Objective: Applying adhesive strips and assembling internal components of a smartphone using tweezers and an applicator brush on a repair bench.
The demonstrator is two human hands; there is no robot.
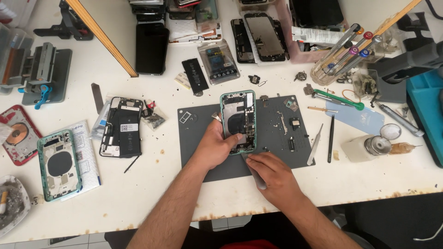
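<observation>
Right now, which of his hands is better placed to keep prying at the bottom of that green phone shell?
Probably the right hand: it holds a thin tool near the green phone shell's lower edge, while the left hand grips the shell on the grey mat.

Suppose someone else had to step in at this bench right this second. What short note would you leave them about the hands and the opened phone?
Left hand: grips the green phone housing by its left edge, thumb across its lower end, steadying it on the grey work mat.
Right hand: holds a thin metal tool, tip at the housing's bottom edge.
Done: the housing lies open, without a screen, inner parts exposed. Small loose parts lie on the mat to its right.
Left: the tool work at the bottom edge is in hand; I cannot tell how far along.
Nearby: tweezers at the mat's right edge, a second green housing far left.
</observation>
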